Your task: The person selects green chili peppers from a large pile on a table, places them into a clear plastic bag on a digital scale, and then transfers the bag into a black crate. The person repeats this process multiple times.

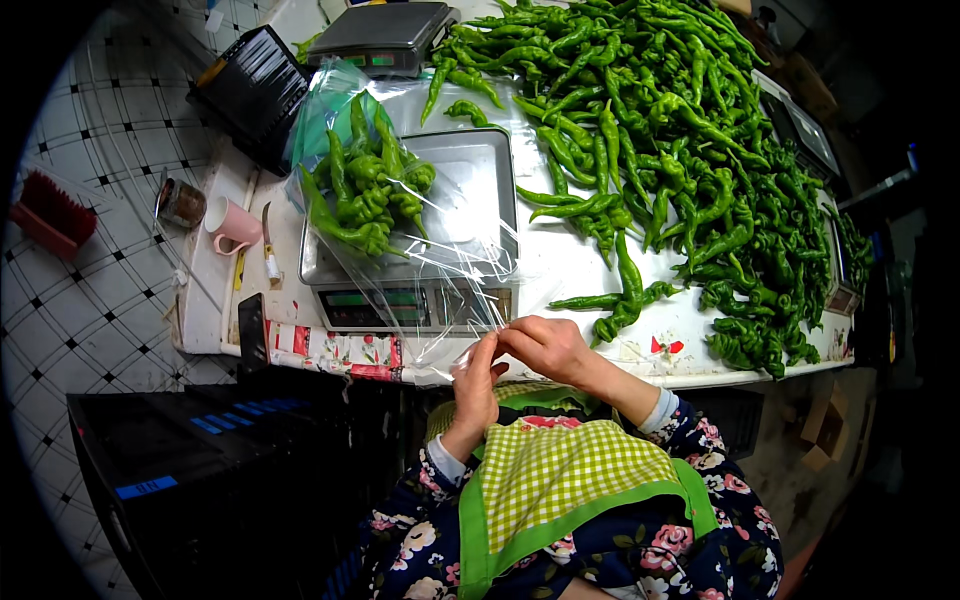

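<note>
My left hand and my right hand meet at the front edge of the table, fingertips pinching the near end of a clear plastic bag. The crinkled film stretches from my fingers across a digital weighing scale with a steel pan. On the pan's left side rests a bunch of long green peppers, seemingly inside the bag; glare hides exactly how the film wraps them. Right of the scale, a few loose peppers lie near my right hand, in front of a large pile of green peppers.
A second scale stands behind. On the left are a pink mug, a knife, a glass jar and a black crate. A dark upright phone-like slab stands at the front edge. Black crates are below left.
</note>
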Tool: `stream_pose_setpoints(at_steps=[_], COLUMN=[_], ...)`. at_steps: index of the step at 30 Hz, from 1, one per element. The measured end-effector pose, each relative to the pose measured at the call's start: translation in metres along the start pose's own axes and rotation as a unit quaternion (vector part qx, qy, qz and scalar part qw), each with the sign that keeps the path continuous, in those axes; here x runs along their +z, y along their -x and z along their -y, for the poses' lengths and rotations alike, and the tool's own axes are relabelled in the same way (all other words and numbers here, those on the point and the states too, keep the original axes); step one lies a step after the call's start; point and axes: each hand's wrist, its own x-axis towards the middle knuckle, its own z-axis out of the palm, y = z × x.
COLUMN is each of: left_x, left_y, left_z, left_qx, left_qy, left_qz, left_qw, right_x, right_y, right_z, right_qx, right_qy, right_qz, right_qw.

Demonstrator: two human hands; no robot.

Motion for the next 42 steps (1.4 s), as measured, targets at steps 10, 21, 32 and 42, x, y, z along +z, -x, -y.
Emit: stream_pose_setpoints(at_steps=[10,21,32,42], left_x=[-0.002,-0.053,-0.103,-0.071], left_y=[-0.010,0.037,0.015,-0.005], left_z=[0.003,-0.052,-0.072,-0.105], left_qx=[0.111,0.212,0.574,0.667], left_qy=[-0.037,-0.267,-0.574,-0.473], left_qz=[-0.013,-0.044,-0.169,-0.076], left_qw=[0.993,0.939,0.559,0.571], right_x=[-0.003,-0.137,-0.059,-0.071], right_y=[0.006,0.161,-0.013,-0.083], right_z=[0.001,-0.033,-0.035,-0.057], right_qx=[-0.056,0.147,0.040,-0.056], right_qy=[-0.036,0.190,0.073,0.007], right_qz=[0.196,0.622,0.136,-0.076], right_qw=[0.978,0.745,0.987,0.996])
